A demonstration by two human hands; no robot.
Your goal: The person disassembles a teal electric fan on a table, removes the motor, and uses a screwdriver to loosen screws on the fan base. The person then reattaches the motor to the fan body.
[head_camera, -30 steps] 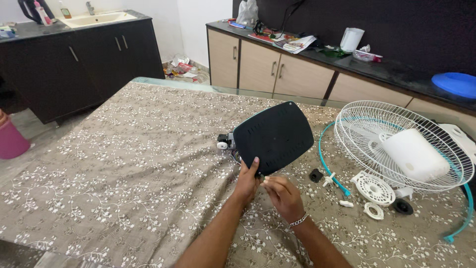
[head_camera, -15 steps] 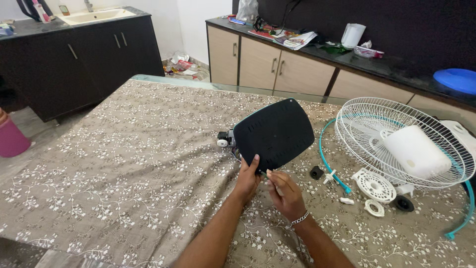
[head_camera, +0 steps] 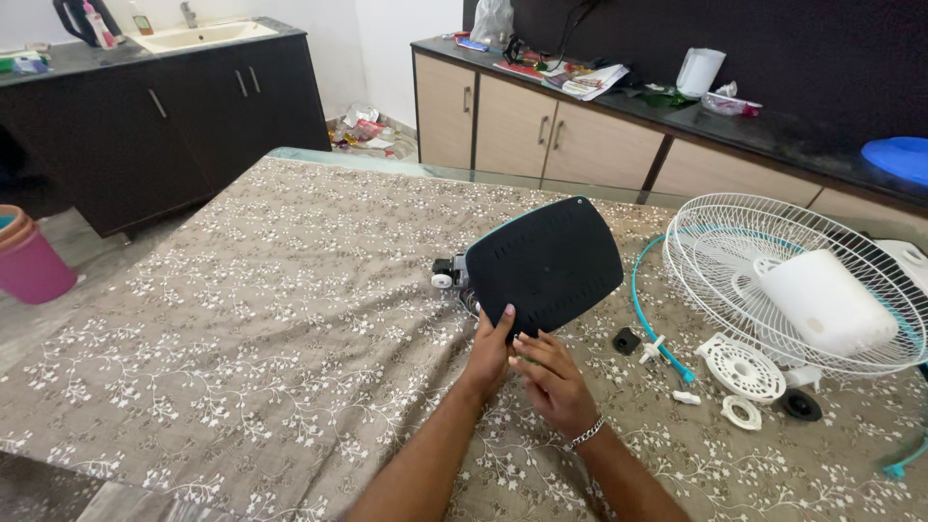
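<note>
A dark, rounded fan base plate (head_camera: 546, 263) with a teal edge stands tilted on the table, its underside toward me. My left hand (head_camera: 490, 350) grips its lower edge, thumb on the face. My right hand (head_camera: 549, 372) is beside it, fingertips touching the same lower edge. Behind the plate a small motor part with a white knob (head_camera: 444, 275) sticks out to the left.
A white wire fan guard (head_camera: 788, 280) with a white motor housing (head_camera: 826, 302) lies at the right. Small white and black fan parts (head_camera: 742, 367) and a teal ring (head_camera: 650, 319) lie near it. The table carries a brown floral cloth (head_camera: 251, 338). Cabinets and a pink bucket (head_camera: 34, 259) surround it.
The plate and both hands stay almost still. My right hand's fingers have closed in a little toward the plate's lower edge.
</note>
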